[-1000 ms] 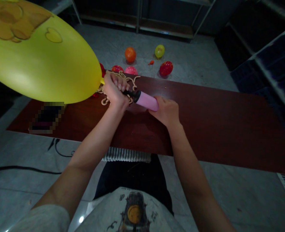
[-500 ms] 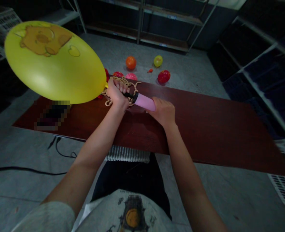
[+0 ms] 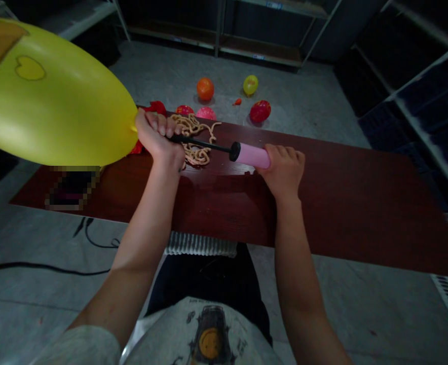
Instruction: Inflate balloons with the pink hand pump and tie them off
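A large inflated yellow balloon (image 3: 68, 106) with a printed bear-like figure and heart fills the upper left, partly cut off by the view's edge. My left hand (image 3: 157, 134) is closed around its neck and around one end of a balloon pump; the fingers hide the join. The pump's thin black rod (image 3: 209, 146) stretches out to the right. Its pink barrel (image 3: 251, 155) is gripped by my right hand (image 3: 283, 170). Below the rod, a tangled tan cord (image 3: 197, 154) lies on the dark red table (image 3: 345, 203).
Red material (image 3: 156, 107) lies by the table's far edge. Beyond it on the floor are an orange balloon (image 3: 205, 89), a small yellow balloon (image 3: 250, 84) and a red balloon (image 3: 260, 111). A pixelated object (image 3: 74, 187) rests at the table's left. Shelves (image 3: 262, 56) stand behind.
My hands have moved apart, the left leftward with the yellow balloon and the right rightward with the barrel. Much more of the pump's black rod shows.
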{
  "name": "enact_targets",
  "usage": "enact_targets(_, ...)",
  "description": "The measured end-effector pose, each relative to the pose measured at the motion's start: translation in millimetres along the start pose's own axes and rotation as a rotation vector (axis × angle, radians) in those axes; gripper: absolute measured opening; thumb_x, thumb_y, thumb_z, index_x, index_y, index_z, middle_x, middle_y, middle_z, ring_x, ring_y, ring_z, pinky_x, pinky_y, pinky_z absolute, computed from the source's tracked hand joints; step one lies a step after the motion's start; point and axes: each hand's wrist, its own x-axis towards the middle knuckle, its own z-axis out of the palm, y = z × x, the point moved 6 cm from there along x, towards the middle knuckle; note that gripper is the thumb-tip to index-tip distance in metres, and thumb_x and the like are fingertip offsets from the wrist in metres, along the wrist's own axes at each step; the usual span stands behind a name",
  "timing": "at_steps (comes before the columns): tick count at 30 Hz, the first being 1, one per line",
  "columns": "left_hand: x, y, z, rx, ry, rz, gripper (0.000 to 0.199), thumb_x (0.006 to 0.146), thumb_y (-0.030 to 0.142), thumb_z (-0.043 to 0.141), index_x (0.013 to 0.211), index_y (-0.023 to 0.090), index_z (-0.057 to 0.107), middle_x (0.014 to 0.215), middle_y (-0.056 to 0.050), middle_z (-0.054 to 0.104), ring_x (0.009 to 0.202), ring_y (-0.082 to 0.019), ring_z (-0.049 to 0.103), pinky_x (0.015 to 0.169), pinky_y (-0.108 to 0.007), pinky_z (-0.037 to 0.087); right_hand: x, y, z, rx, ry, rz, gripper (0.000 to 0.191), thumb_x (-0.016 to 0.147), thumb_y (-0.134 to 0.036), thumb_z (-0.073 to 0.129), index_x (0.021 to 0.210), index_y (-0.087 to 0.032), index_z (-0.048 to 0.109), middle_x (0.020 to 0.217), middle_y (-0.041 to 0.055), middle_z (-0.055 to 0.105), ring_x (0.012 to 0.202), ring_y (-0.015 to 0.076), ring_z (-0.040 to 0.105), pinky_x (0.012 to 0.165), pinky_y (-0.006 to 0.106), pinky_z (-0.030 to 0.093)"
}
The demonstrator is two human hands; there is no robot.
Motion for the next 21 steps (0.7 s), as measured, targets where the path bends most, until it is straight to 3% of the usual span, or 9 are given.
enact_targets(4,-1.5,9.0,5.7,-0.056,-0.062,0.041,0.043,0.110,0.018,0.028,0.069,0.022,0.014,0.051,0.008,0.012,0.039,-0.009,0.014,0.047,-0.026,0.014,-0.4,4.1,-2.9,0.021,-0.006,0.014,0.035,0.092,-0.037,0.057,0.122,-0.021,0.064,0.115,0.0129,0.070,0.105,0.0321,0.058,0.091,0.045,0.038)
enact_targets(13,-1.3,-3.8,-0.4,0.086,0.004,0.035,0.045,0.111,0.026,0.032,0.069,0.023,0.017,0.052,0.007,0.015,0.038,-0.011,0.018,0.044,-0.025,0.019,-2.2,-7.7,-1.6,0.047,-0.066,-0.046,0.037,0.088,-0.041,0.062,0.117,-0.019,0.063,0.106,0.0124,0.070,0.097,0.0306,0.059,0.079,0.039,0.039)
enact_targets(17,-7.0,-16.0,-3.5,0.164,0.025,0.001,0.047,0.112,0.033,0.032,0.067,0.024,0.022,0.051,0.006,0.019,0.038,-0.013,0.024,0.046,-0.026,0.025,-2.1,-26.7,0.8,0.070,-0.115,-0.105,0.035,0.087,-0.040,0.061,0.113,-0.018,0.064,0.103,0.0130,0.071,0.093,0.0281,0.061,0.076,0.036,0.038)
enact_targets(21,-10.7,-41.7,-9.8,0.192,-0.007,-0.097,0.050,0.110,0.048,0.035,0.067,0.025,0.031,0.051,0.005,0.024,0.040,-0.014,0.031,0.049,-0.028,0.031,-3.0,-48.4,4.4,0.075,-0.160,-0.124,0.034,0.087,-0.041,0.060,0.109,-0.016,0.065,0.096,0.0130,0.072,0.084,0.0259,0.063,0.071,0.034,0.036)
